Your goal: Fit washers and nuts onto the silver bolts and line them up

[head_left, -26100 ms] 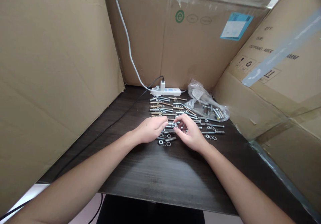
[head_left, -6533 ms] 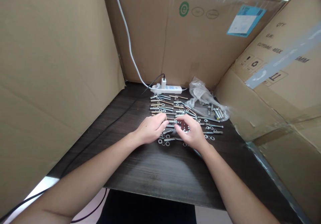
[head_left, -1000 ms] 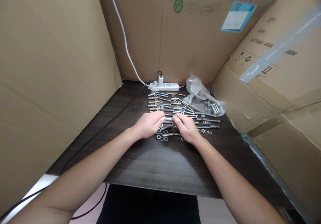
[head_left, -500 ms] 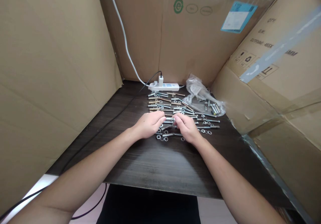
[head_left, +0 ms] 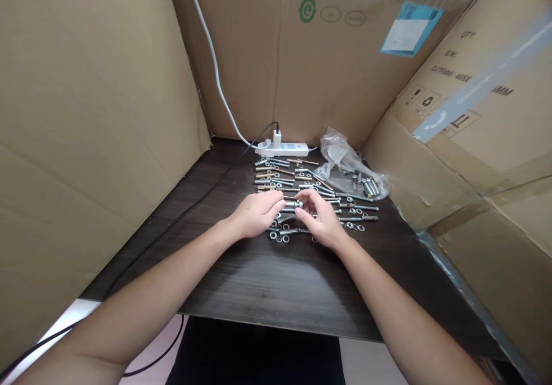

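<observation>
My left hand (head_left: 257, 213) is closed round a silver expansion bolt (head_left: 292, 204), which lies sideways with its right end sticking out past my fingertips. At that end, my right hand (head_left: 319, 217) has its thumb and forefinger spread, one below and one above the nut (head_left: 299, 204). Whether the fingertips touch the nut, I cannot tell. Beneath and around both hands are rows of loose bolts, sleeves, nuts and washers. Near the front lie a metal sleeve (head_left: 290, 232), a hex nut (head_left: 273, 235) and a flat washer (head_left: 285, 239).
Cardboard boxes wall in the dark table (head_left: 259, 281) at the left, back and right. A white power strip (head_left: 293, 149) with a plugged-in black cable (head_left: 202, 194) sits at the back. To its right, a clear plastic bag (head_left: 338, 152) holds more metal pieces.
The fingers of my right hand have spread apart from a pinch at the bolt's end, so the nut shows more. My left hand keeps its place.
</observation>
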The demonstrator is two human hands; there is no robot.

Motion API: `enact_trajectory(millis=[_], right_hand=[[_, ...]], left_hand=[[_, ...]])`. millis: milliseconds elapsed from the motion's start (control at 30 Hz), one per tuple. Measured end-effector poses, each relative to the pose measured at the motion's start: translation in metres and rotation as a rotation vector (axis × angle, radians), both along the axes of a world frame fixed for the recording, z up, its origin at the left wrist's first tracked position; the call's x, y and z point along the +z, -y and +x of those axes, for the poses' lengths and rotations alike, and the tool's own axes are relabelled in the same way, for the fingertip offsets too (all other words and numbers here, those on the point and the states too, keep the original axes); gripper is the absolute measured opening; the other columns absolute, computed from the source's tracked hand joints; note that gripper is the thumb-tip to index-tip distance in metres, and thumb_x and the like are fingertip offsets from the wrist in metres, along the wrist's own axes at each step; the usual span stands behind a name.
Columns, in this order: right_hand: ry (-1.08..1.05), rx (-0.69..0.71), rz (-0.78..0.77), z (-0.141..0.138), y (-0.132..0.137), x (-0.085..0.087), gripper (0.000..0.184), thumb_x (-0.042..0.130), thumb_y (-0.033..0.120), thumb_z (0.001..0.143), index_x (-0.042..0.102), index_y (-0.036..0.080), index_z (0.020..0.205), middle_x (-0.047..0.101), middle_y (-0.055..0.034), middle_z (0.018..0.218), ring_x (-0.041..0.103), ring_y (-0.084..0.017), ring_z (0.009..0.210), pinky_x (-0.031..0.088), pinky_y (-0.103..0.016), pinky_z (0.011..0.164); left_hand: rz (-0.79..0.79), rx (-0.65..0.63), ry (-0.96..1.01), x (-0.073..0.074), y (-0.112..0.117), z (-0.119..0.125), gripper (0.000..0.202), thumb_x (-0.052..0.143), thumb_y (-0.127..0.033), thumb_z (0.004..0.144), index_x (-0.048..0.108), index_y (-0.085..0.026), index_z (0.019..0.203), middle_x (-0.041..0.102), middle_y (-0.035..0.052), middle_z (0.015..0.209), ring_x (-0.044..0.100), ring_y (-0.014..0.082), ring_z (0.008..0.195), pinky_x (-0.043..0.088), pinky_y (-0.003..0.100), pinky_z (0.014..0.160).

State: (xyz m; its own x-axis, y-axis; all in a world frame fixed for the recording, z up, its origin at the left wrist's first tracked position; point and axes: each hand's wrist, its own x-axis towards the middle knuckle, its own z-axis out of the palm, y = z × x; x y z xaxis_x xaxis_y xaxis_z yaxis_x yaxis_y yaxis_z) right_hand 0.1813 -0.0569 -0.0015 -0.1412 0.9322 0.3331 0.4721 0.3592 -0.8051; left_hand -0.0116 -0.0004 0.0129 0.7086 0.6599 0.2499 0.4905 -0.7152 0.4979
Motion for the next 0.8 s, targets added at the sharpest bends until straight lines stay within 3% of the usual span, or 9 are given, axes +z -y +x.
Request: enact_trajectory(millis=[100,300,533,800], right_hand=[[0.057,-0.033,0.017,0.001,-0.0013,-0.0008,0.016,0.048,0.032,0.088,0.055,0.019,0.095,0.056,-0.001,0.075,0.052,-0.015,0.066,0.041,-0.027,0.062],[0.123,-0.05,0.023,0.0026,-0.0037,-0.0035,0.034,0.034,0.037,0.096,0.051,0.02,0.071,0.054,-0.0004,0.064,0.052,-0.015,0.062,0.039,-0.027,0.061],[0.046,-0.026,0.004,0.0016,-0.001,-0.0019,0.016,0.044,0.032,0.09,0.053,0.02,0.087,0.055,0.0001,0.071,0.05,-0.014,0.062,0.04,-0.026,0.06],[-0.261,0.042,-0.155,0.0041,-0.0058,-0.0055,0.018,0.042,0.029,0.086,0.056,0.019,0.09,0.055,0.0009,0.067,0.048,-0.012,0.055,0.036,-0.025,0.051]], left_hand=[[0.003,0.001,0.003,-0.0009,0.0,0.0001,0.031,0.031,-0.034,0.095,0.043,-0.018,0.072,0.051,-0.001,0.071,0.047,0.0132,0.065,0.034,0.025,0.061],[0.012,-0.006,0.02,-0.0026,-0.0004,0.0005,0.03,0.031,-0.034,0.095,0.044,-0.019,0.072,0.051,-0.0004,0.072,0.047,0.0135,0.066,0.036,0.026,0.063],[0.014,-0.007,0.007,-0.001,-0.0002,-0.0001,0.031,0.031,-0.034,0.096,0.04,-0.018,0.07,0.05,-0.0013,0.07,0.047,0.0127,0.064,0.034,0.025,0.062],[-0.009,0.003,0.034,-0.0014,0.0009,0.0001,0.03,0.031,-0.032,0.096,0.039,-0.018,0.07,0.048,-0.0017,0.069,0.045,0.0123,0.065,0.034,0.024,0.061]])
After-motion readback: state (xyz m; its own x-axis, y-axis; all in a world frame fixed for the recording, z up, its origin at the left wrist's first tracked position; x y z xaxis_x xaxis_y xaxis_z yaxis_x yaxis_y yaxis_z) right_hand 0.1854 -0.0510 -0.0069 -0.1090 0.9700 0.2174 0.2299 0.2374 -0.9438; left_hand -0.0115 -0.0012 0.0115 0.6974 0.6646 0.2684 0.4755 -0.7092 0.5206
